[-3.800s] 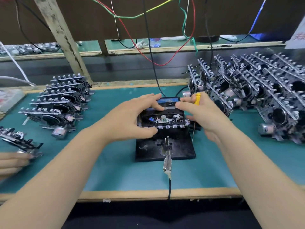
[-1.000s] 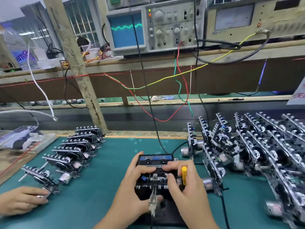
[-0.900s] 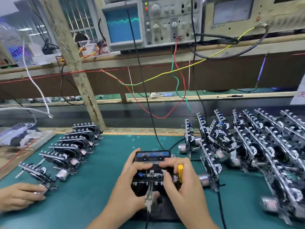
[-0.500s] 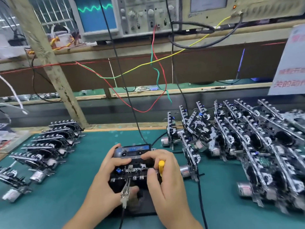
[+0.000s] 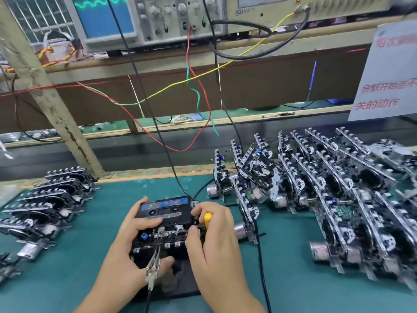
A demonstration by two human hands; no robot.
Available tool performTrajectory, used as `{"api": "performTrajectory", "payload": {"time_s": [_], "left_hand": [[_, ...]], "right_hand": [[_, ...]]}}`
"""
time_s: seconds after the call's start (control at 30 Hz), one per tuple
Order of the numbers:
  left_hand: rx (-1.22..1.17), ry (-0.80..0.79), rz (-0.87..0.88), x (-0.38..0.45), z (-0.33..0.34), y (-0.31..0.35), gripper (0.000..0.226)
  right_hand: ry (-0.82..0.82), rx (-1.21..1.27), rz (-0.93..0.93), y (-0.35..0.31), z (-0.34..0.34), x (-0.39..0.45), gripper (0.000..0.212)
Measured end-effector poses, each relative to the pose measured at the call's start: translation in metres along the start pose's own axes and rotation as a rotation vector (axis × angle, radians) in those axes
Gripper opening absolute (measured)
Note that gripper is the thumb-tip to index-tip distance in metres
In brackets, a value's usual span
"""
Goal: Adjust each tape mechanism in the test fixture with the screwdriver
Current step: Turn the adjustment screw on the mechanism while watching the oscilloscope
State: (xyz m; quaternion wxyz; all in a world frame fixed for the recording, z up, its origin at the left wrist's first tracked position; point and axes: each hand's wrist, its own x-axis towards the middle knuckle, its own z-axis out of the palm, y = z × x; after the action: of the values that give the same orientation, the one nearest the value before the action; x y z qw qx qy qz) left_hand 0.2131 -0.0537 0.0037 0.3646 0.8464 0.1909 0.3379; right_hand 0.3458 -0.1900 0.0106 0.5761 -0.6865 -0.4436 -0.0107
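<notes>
A black tape mechanism (image 5: 165, 236) with a cassette (image 5: 163, 208) in it sits on the black test fixture (image 5: 180, 283) near the table's front. My left hand (image 5: 126, 249) grips the mechanism's left side, fingers over the cassette and thumb at the front. My right hand (image 5: 214, 240) holds the yellow-handled screwdriver (image 5: 207, 219) at the mechanism's right edge; its tip is hidden. A metal alligator clip (image 5: 153, 265) on a cable is clamped to the mechanism's front.
Rows of tape mechanisms stand at the right (image 5: 327, 199) and lie at the left (image 5: 45, 204) on the green mat (image 5: 282, 279). Loose wires (image 5: 191, 98) hang from the oscilloscope (image 5: 108, 16) on the shelf. A paper sign (image 5: 388, 71) hangs at the right.
The camera tilted up from the table to the instruments, then panned right. Both hands stay on the mechanism in the fixture. The other person's hand at the left has left the view.
</notes>
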Motion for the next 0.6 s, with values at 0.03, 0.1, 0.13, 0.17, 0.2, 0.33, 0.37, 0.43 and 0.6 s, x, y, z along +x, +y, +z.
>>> {"api": "performTrajectory", "payload": {"time_s": [0.03, 0.1, 0.13, 0.17, 0.2, 0.33, 0.37, 0.43, 0.6], "left_hand": [[0.001, -0.001, -0.004, -0.0001, -0.0001, 0.0004, 0.072], [0.005, -0.002, -0.009, -0.0001, -0.0001, 0.0009, 0.073], [0.007, -0.003, -0.009, -0.0002, 0.0000, 0.0007, 0.073], [0.007, -0.004, -0.009, -0.0002, 0.0002, 0.0004, 0.072], [0.007, -0.003, -0.009, -0.0005, 0.0002, -0.0001, 0.072], [0.020, -0.004, -0.024, -0.0010, 0.0003, -0.0026, 0.074], [0.022, -0.006, -0.024, -0.0011, 0.0001, -0.0029, 0.074], [0.025, -0.005, -0.026, -0.0011, 0.0001, -0.0040, 0.076], [0.026, -0.010, -0.025, -0.0011, 0.0006, -0.0066, 0.078]], "right_hand": [[0.008, -0.007, 0.005, 0.0000, 0.0002, 0.0001, 0.015], [0.033, -0.024, 0.018, 0.0002, -0.0002, 0.0003, 0.011], [0.047, -0.032, 0.025, 0.0004, -0.0005, 0.0005, 0.010], [0.057, -0.037, 0.034, 0.0005, -0.0007, 0.0005, 0.009], [0.064, -0.040, 0.040, 0.0006, -0.0009, 0.0005, 0.008], [0.086, -0.085, 0.058, 0.0026, -0.0014, 0.0002, 0.013], [0.084, -0.097, 0.065, 0.0029, -0.0017, 0.0003, 0.014], [0.071, -0.113, 0.065, 0.0027, -0.0025, 0.0007, 0.015], [0.070, -0.134, 0.027, 0.0022, -0.0024, 0.0006, 0.011]]}}
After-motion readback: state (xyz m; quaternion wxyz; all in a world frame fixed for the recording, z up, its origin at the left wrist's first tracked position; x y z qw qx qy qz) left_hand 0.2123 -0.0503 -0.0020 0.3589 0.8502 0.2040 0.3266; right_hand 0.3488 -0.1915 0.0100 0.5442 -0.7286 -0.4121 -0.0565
